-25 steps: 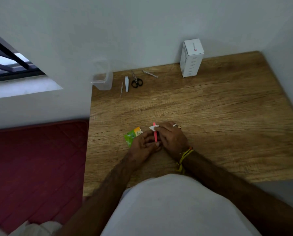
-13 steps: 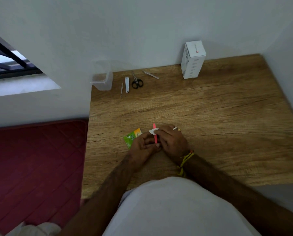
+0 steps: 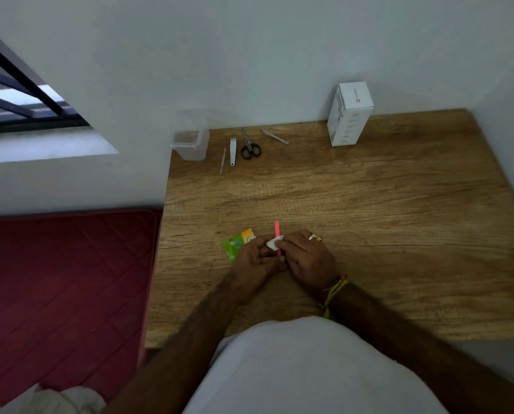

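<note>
Pink stick point(image 3: 277, 231) well inside table point(image 3: 399, 219) edges

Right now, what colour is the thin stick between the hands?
The stick is bright pink, with a white pad pinched against it; the head view shows it best.

Both hands are bunched up near the front of the wooden table point(image 3: 384, 219), left hand point(image 3: 254, 259) gripping a pink stick point(image 3: 277, 231) while the right hand point(image 3: 308, 259) pinches a white pad point(image 3: 273, 243) against it, green sachet point(image 3: 234, 245) just beside them, scissors point(image 3: 250, 149) and white box point(image 3: 349, 115) way back by the wall.
</note>
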Demonstrator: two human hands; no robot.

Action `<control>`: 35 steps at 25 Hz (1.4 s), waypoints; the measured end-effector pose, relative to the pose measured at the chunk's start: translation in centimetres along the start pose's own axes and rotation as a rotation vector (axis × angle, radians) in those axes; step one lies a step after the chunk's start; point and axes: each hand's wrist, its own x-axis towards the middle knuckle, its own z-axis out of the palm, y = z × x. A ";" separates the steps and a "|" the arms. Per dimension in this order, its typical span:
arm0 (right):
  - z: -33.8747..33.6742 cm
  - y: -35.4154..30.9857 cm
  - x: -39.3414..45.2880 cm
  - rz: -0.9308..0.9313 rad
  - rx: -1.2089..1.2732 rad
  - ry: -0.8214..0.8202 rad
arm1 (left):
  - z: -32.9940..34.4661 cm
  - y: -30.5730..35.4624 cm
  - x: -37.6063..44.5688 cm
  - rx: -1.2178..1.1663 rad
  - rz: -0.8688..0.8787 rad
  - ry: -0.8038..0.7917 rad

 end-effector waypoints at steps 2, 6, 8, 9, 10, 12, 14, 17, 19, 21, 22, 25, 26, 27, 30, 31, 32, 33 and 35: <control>0.0 0.1 -0.1 0.002 -0.005 -0.004 | 0.2 0.2 -0.1 0.010 -0.013 -0.008; -0.3 0.1 -0.5 0.029 0.000 -0.011 | 0.0 0.6 -0.2 0.029 -0.026 -0.005; -0.4 0.0 -0.5 0.017 -0.002 -0.021 | 0.0 0.7 -0.3 0.022 -0.038 -0.037; -0.4 -0.1 -0.5 0.019 0.002 -0.021 | 0.0 0.7 -0.3 0.001 -0.047 -0.044; -0.4 -0.2 -0.4 0.023 0.006 -0.019 | 0.0 0.9 -0.3 -0.029 -0.062 -0.042; -0.4 -0.1 -0.3 0.017 0.012 -0.020 | 0.0 1.3 0.0 -0.079 -0.125 -0.019; -0.4 0.0 -0.8 0.015 0.010 -0.038 | 0.0 1.5 0.2 -0.136 -0.208 0.012; -0.7 -0.2 -1.1 0.011 0.000 -0.042 | 0.0 1.7 0.3 -0.157 -0.230 0.054; -0.8 -0.3 -1.1 -0.021 -0.024 -0.051 | 0.3 1.7 0.3 -0.140 -0.232 0.069; -0.7 -0.5 -1.3 -0.022 -0.024 -0.060 | 0.4 1.7 0.3 -0.130 -0.234 0.083; -0.7 -0.4 -1.3 -0.016 -0.020 -0.062 | 0.4 1.8 0.4 -0.132 -0.235 0.089; -0.7 -0.4 -1.3 -0.041 -0.030 -0.065 | 0.4 1.6 0.5 -0.137 -0.231 0.092; -0.8 -0.4 -1.4 -0.047 -0.026 -0.069 | 0.4 1.5 0.5 -0.136 -0.229 0.087; -0.9 -0.5 -1.5 -0.043 -0.018 -0.069 | 0.4 1.5 0.5 -0.138 -0.227 0.088; -0.9 -0.6 -1.4 -0.043 -0.015 -0.053 | 0.4 1.5 0.5 -0.132 -0.218 0.098; -0.9 -0.6 -1.5 -0.055 -0.018 -0.054 | 0.4 1.4 0.5 -0.125 -0.217 0.100; -0.8 -0.7 -1.7 -0.061 -0.014 -0.059 | 0.4 1.4 0.5 -0.120 -0.220 0.104; -0.8 -0.7 -1.8 -0.059 -0.009 -0.061 | 0.4 1.3 0.5 -0.121 -0.223 0.110; -0.8 -0.6 -1.7 -0.046 0.003 -0.056 | 0.4 1.4 0.6 -0.132 -0.225 0.129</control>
